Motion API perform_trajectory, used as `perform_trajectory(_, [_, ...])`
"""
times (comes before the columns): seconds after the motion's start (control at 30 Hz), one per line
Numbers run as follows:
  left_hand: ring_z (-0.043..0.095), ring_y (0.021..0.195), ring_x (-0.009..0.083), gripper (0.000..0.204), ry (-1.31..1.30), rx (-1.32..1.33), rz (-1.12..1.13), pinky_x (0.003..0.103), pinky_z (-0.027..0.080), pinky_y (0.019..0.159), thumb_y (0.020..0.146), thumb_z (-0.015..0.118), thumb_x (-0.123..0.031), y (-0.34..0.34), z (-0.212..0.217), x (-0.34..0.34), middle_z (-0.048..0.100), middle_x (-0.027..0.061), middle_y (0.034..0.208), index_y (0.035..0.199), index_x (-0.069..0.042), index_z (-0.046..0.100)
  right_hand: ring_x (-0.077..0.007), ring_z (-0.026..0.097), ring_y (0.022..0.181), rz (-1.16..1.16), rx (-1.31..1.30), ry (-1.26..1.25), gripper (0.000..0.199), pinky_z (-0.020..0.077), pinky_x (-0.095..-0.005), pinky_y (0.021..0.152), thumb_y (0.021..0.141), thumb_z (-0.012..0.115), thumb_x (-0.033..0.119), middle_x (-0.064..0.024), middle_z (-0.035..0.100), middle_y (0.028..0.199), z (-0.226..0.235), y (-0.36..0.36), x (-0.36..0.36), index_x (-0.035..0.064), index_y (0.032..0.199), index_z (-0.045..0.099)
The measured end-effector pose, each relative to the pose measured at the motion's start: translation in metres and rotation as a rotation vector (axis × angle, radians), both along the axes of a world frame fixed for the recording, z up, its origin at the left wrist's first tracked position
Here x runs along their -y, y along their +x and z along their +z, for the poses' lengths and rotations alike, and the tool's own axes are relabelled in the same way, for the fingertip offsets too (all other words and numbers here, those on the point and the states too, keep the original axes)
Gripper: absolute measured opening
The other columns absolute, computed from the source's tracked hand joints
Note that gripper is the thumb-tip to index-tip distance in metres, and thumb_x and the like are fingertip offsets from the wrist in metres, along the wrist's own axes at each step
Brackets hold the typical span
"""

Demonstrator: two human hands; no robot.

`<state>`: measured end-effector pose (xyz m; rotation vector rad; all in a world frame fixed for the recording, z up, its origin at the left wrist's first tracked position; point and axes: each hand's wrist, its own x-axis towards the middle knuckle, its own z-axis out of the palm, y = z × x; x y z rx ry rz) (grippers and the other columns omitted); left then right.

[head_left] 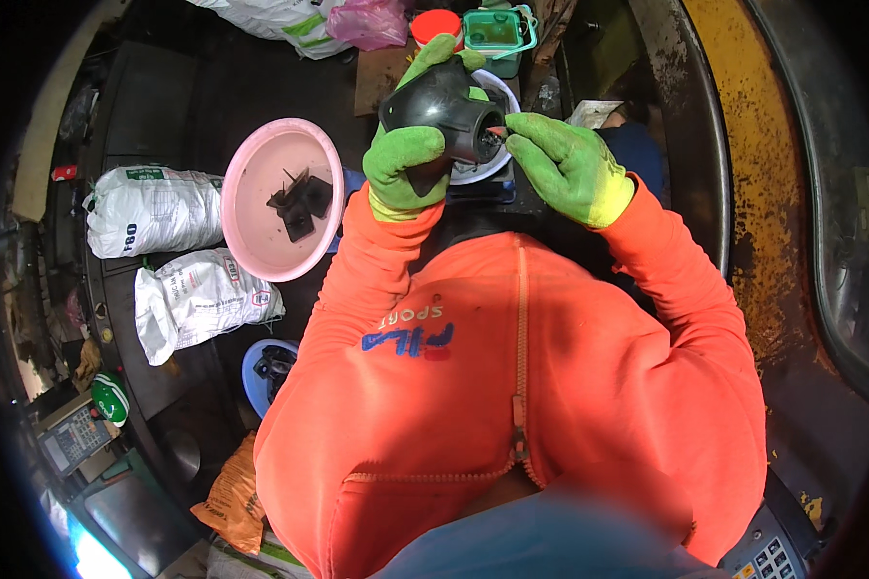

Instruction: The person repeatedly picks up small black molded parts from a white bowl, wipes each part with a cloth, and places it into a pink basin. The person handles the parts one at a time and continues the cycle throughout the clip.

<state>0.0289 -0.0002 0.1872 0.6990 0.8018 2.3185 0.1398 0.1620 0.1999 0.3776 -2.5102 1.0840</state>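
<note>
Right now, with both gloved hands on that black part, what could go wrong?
1. The left hand alone grips the rounded black part in the air, in a thick green glove; it could slip and drop onto the white bowl below.
2. The right hand pokes its fingertips at the part's opening, where a small piece could fall out unseen.
3. The pink basin of black pieces sits close by the left elbow and might be knocked.

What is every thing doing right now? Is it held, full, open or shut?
Black funnel-shaped part: held up, gripped by left hand.
Right hand: fingertips at the part's opening.
Pink basin: holds a few black pieces.
Green box: lid on.
White sacks: full, lying on their sides.
Blue bowl: dark pieces inside.
</note>
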Motion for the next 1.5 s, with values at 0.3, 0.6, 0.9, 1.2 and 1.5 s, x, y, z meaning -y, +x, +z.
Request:
perform_trajectory(0.3, [0.063,0.103,0.0367,0.088,-0.015,0.123,-0.016,0.046,0.054,0.088,0.064,0.062,-0.022,-0.001,0.014,0.000,0.051,0.0266,0.130,0.142,0.007,0.035,-0.0307,0.068,0.083,-0.046,-0.121,0.013,0.022,0.0550,-0.0355,0.070,0.090,0.061,0.007,-0.0132,0.069,0.098,0.006,-0.008,-0.005,0.0004,0.111,0.064])
perform_trajectory(0.6, [0.063,0.106,0.0313,0.085,0.023,-0.042,-0.001,0.040,0.052,0.095,0.062,0.061,-0.016,-0.003,0.014,-0.001,0.053,0.0213,0.130,0.142,0.002,0.041,-0.0308,0.067,0.086,-0.030,-0.082,-0.047,0.024,0.0553,-0.0354,0.074,0.090,0.059,0.003,-0.0165,0.066,0.104,-0.004,0.000,0.001,-0.0040,0.113,0.061])
perform_trajectory(0.9, [0.063,0.105,0.0308,0.082,0.027,0.011,-0.050,0.039,0.052,0.094,0.062,0.062,-0.015,-0.006,0.014,-0.003,0.052,0.0211,0.131,0.140,0.003,0.043,-0.0315,0.066,0.088,0.001,-0.130,-0.001,0.024,0.0555,-0.0346,0.074,0.090,0.059,0.001,-0.0167,0.064,0.108,-0.007,0.004,0.000,-0.0054,0.112,0.060])
perform_trajectory(1.2, [0.064,0.098,0.0337,0.088,-0.037,-0.154,0.200,0.040,0.056,0.083,0.059,0.064,-0.023,0.002,0.015,-0.010,0.056,0.0283,0.124,0.137,0.010,0.042,-0.0249,0.066,0.091,0.008,0.034,-0.255,0.027,0.0548,-0.0320,0.075,0.093,0.058,0.006,-0.0168,0.064,0.109,-0.009,0.007,0.012,-0.0064,0.117,0.058])
perform_trajectory(1.5, [0.056,0.107,0.0238,0.090,0.017,-0.610,0.316,0.036,0.050,0.090,0.075,0.081,-0.038,-0.012,-0.005,-0.007,0.042,0.0185,0.140,0.145,-0.004,0.037,-0.0046,0.049,0.071,0.009,0.483,-0.976,0.030,0.0411,-0.0199,0.060,0.099,0.054,0.015,0.0002,0.059,0.090,-0.001,0.014,0.027,-0.0002,0.125,0.056])
